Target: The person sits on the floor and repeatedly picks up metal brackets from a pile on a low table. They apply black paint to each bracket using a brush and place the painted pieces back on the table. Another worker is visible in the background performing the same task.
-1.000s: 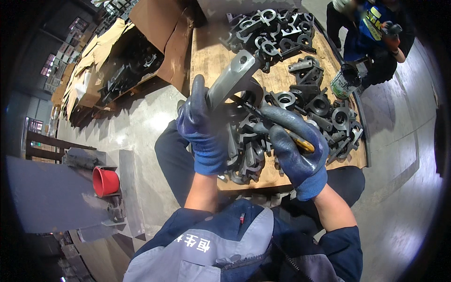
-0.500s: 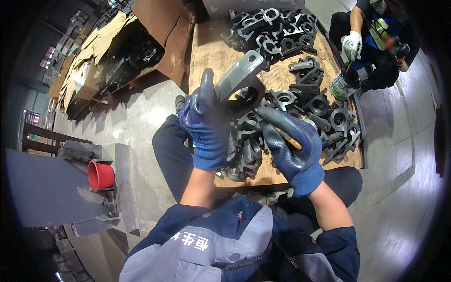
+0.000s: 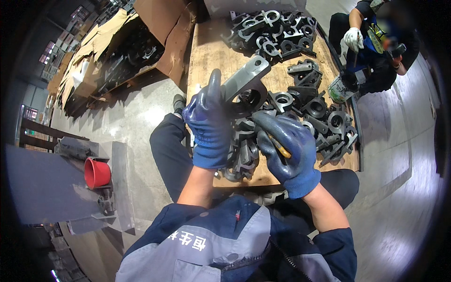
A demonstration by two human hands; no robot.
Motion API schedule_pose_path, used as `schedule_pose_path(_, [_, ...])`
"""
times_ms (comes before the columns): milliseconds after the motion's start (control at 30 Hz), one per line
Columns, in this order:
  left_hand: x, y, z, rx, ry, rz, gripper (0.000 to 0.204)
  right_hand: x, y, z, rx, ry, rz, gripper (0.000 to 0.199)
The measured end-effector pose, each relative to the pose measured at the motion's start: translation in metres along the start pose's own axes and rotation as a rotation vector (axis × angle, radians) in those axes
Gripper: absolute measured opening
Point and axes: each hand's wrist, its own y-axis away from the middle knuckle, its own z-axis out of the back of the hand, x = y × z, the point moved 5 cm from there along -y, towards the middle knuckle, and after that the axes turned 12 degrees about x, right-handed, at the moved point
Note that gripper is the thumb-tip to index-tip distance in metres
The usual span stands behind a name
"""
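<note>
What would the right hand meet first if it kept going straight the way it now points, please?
Most likely the grey casting held up by the left hand. The right hand points up-left toward its ring end, though depth is unclear; it might instead reach the pile of parts below.

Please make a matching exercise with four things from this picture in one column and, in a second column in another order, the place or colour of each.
Things:
1. metal casting
2. bucket
3. yellow-tipped tool
4. paint can

Places or colours:
A. red, on the floor at the person's left
B. held in the left hand
C. at the wooden platform's far right edge, near a co-worker's white glove
D. gripped in the right hand

Pairs: 1-B, 2-A, 3-D, 4-C
</note>
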Motion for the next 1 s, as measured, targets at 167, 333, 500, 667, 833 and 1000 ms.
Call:
schedule_pose_path(167, [0.001,0.005,-0.005,0.021,0.002,0.023,0.073,0.004,-0.004,-0.002,0.011,0.245,0.016,0.043])
schedule_pose_path(333, [0.007,0.007,-0.012,0.094,-0.04,0.066,0.071,0.019,-0.003,0.004,0.069,0.39,0.147,0.039])
schedule_pose_path(500, [0.017,0.012,-0.017,0.124,0.26,0.258,0.04,0.001,0.014,0.034,0.088,-0.033,0.06,0.034])
schedule_pose_path(667, [0.034,0.04,-0.051,0.318,1.199,0.727,0.038,-0.02,0.044,0.062,-0.314,-0.66,-0.312,0.028])
schedule_pose_path(833, [0.005,0.038,-0.024,0.579,0.913,0.323,0.033,-0.022,0.041,0.076,-0.477,-0.891,-0.395,0.03])
schedule_pose_path(1000, [-0.01,0.056,-0.027,0.522,1.842,0.696,0.03,-0.024,0.036,0.062,-0.374,-0.961,-0.47,0.028])
